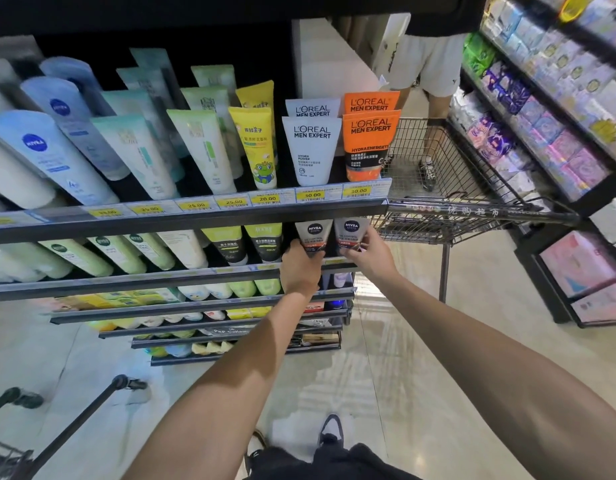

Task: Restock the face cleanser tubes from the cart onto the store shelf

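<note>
Two grey Nivea Men cleanser tubes stand at the right end of the second shelf (133, 284). My left hand (299, 270) grips the lower end of the left tube (314, 235). My right hand (370, 256) holds the right tube (351, 233) from below and from its right side. Both tubes are upright, cap down, side by side and close together. The upper shelf's rail (195, 220) cuts off their tops. The wire cart (452, 202) stands just right of the shelf end; what lies in it is not visible.
The top shelf holds rows of tubes: L'Oreal Men Expert white (311, 150) and orange (368, 143), a yellow frog tube (258, 147), green and blue ones to the left. A person (427, 64) stands beyond the cart. Packaged goods fill the right-hand shelves (542, 116). A second cart handle (88, 414) sits low left.
</note>
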The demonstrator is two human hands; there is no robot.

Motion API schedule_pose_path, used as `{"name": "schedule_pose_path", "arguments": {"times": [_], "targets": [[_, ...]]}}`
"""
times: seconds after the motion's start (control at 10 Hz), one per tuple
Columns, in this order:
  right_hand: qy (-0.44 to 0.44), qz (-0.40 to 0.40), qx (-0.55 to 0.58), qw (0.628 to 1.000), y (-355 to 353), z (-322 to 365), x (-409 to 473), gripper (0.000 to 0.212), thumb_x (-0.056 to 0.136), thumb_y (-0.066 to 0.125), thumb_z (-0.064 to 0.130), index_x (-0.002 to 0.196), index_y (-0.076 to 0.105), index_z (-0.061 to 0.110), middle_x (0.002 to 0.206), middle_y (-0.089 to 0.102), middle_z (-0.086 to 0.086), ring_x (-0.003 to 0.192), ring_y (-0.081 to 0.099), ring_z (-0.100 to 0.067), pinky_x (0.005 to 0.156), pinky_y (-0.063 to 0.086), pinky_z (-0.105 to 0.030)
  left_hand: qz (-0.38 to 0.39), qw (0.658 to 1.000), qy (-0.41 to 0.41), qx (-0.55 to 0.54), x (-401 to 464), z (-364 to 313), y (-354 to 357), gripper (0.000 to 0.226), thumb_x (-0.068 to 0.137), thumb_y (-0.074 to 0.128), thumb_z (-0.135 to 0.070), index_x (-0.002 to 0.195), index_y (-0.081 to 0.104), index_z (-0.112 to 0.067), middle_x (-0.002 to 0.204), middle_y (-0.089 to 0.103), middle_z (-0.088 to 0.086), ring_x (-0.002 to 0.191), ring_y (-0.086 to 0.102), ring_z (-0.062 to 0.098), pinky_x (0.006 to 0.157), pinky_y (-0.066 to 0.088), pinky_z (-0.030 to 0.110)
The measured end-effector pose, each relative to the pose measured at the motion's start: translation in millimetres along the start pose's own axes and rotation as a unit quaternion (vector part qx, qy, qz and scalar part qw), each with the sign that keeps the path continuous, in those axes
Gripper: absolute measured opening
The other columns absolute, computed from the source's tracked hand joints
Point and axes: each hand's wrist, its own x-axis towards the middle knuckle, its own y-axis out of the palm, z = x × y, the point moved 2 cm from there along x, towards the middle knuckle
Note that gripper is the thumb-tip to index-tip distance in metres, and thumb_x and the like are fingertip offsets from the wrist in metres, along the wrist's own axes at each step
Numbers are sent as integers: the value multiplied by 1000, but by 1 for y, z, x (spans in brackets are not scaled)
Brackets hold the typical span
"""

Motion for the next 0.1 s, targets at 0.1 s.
{"name": "schedule_pose_path", "arguments": {"times": [0.1], "targets": [[12,-26,30,999,-1,0,-14,68,88,81,22,146,45,18,122,55,11,112,52,-7,91,43,-24,-5,999,24,38,-8,-3,-3,47,92,71,-38,126,55,-10,126,66,14,113,66,36,88,54,44]]}}
